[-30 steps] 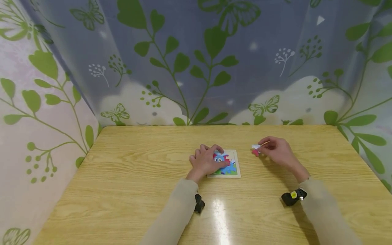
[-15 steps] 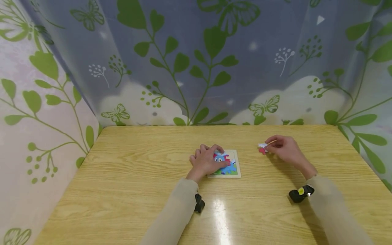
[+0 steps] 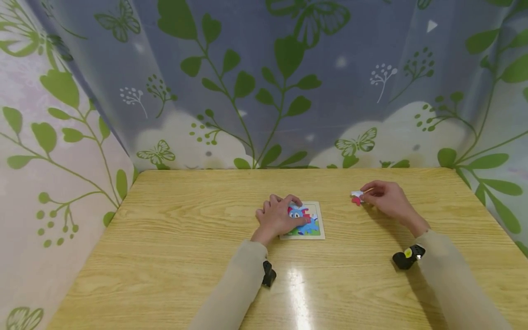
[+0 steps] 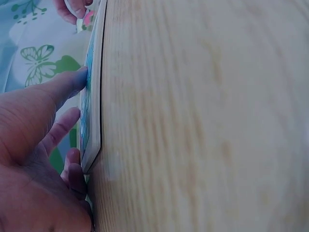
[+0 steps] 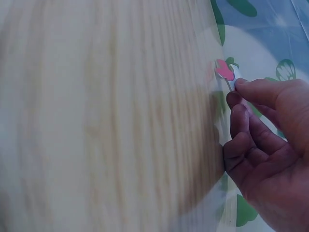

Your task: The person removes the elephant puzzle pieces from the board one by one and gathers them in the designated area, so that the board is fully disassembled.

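Note:
A square jigsaw puzzle board (image 3: 316,232) with a pale wooden border and a blue cartoon animal lies on the table. My left hand (image 3: 277,218) rests over its left part, fingers spread, covering some of the picture. In the left wrist view the thumb (image 4: 77,79) presses on the puzzle's face. To the right of the board, my right hand (image 3: 385,198) pinches a white and pink puzzle piece (image 3: 356,198) between thumb and fingers. The right wrist view shows that puzzle piece (image 5: 225,71) at the fingertips, close to the tabletop.
The light wooden table (image 3: 185,256) has its far edge against a blue curtain (image 3: 255,82) printed with leaves and butterflies. More patterned cloth (image 3: 53,160) hangs at the left side, and again at the right. Both wrists carry black cameras (image 3: 269,275).
My right hand has moved to the right and slightly away with the puzzle piece, farther from the board. The left hand has stayed in place on the board.

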The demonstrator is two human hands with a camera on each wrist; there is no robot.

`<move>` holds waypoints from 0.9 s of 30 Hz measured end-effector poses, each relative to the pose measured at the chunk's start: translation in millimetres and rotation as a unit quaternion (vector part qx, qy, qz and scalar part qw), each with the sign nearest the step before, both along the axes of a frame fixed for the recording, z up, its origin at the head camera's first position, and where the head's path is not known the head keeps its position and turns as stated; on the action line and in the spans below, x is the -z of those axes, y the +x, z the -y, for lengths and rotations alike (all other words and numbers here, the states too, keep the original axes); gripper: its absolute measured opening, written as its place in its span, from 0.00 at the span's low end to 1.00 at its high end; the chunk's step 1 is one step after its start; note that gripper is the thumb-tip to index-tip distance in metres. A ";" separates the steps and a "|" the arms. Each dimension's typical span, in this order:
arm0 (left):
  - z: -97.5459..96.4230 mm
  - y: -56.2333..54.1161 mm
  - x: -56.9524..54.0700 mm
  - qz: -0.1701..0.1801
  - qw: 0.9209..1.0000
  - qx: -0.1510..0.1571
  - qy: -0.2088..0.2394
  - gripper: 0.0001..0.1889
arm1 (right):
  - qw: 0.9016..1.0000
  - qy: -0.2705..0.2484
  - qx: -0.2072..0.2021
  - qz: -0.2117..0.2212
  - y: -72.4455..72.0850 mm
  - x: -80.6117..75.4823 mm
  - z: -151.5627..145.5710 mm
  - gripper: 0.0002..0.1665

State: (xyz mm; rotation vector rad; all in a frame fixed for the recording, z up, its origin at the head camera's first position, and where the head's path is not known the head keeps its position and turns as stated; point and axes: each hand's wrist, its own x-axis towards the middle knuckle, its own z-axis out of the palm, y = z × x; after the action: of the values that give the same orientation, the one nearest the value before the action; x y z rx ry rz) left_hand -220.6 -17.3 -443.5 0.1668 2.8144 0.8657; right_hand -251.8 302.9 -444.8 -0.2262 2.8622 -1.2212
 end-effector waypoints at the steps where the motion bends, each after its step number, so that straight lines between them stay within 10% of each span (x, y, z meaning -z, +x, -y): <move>1: -0.1 0.0 0.2 0.000 1.000 0.000 -0.001 0.22 | 1.000 0.003 0.001 0.000 -0.5 0.2 -0.5 0.15; 27: 1.1 0.2 -0.4 0.001 1.000 0.004 0.004 0.22 | 0.998 0.052 -0.005 0.018 -5.3 2.1 4.0 0.18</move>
State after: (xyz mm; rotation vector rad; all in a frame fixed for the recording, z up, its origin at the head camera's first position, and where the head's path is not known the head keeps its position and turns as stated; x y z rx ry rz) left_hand -220.4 -18.4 -443.1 0.1783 2.8066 0.8734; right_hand -257.0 298.9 -447.0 -0.2131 2.8783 -1.0600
